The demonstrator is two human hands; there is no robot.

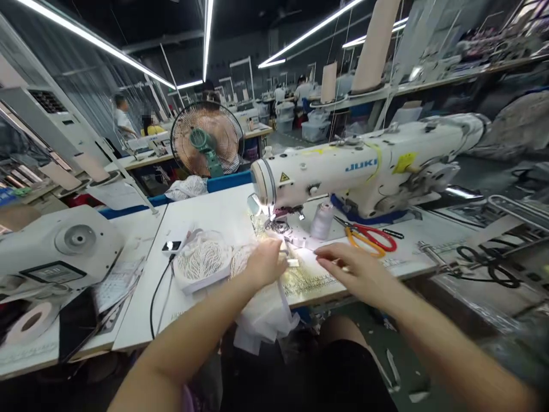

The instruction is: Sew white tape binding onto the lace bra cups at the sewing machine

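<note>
- So the white fabric (268,320) is under and just below your left hand (266,264), spilling over the table edge toward your lap.
- Your left hand is low on the cloth with its fingers bunched in, right by the needle area (278,225). Can't tell if it's actually pinching or just pressing.
- Your right hand (355,269) is loosely bent, fingertips by the pale material near the needle. Can't tell if it's got a grip either.
- What I'd worry about: left fingers that close could get nicked if the cloth pulls them in. The hanging folds could drag and skew the edge, too.
- Lavender-grey thread cone (321,222) is just beyond your right hand, scissor handles (393,242) off to its right. A wide elbow swing might knock either, imo.
- Left of your left hand there's a box (206,284) of white lacy trim (203,257), with a black cable (156,297) further left that could snag.
- White tabletop (193,213), and the JUKI sewing machine (326,171) looms past both hands.
- Beyond: a fan (206,143), strip lights (208,40), and people at other stations.
</note>
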